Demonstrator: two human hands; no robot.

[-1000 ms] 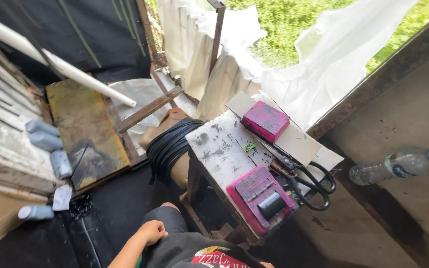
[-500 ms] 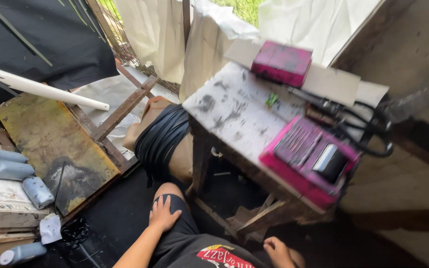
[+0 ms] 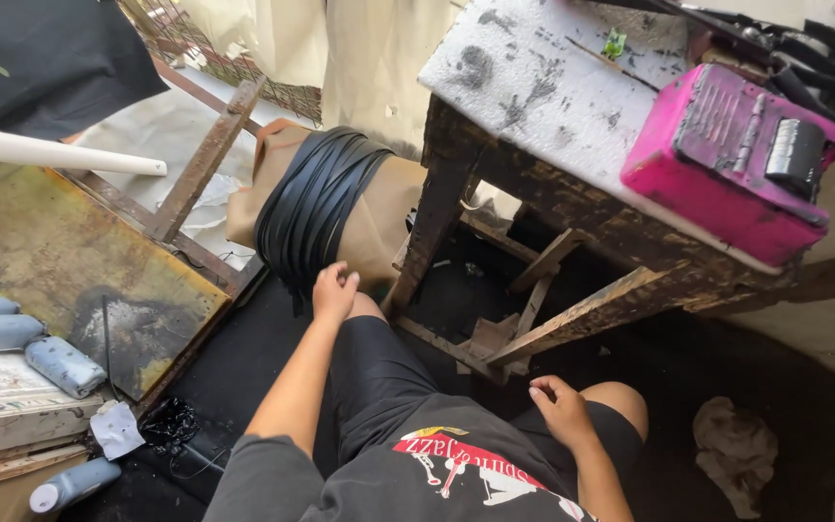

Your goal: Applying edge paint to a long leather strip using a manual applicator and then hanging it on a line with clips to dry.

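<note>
While the right hand [image 3: 564, 410] rests empty on a knee, the left hand [image 3: 334, 291], fingers curled, touches black straps [image 3: 316, 201].

Bundle of black straps [image 3: 316, 198] draped over tan roll [image 3: 379, 217], beside table leg [image 3: 434, 208]

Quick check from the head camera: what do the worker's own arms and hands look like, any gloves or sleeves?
Both hands are bare: no gloves, rings or watch show on the left hand or the right hand. The forearms are uncovered. A short grey sleeve covers the left upper arm; the right sleeve is out of view.
</note>
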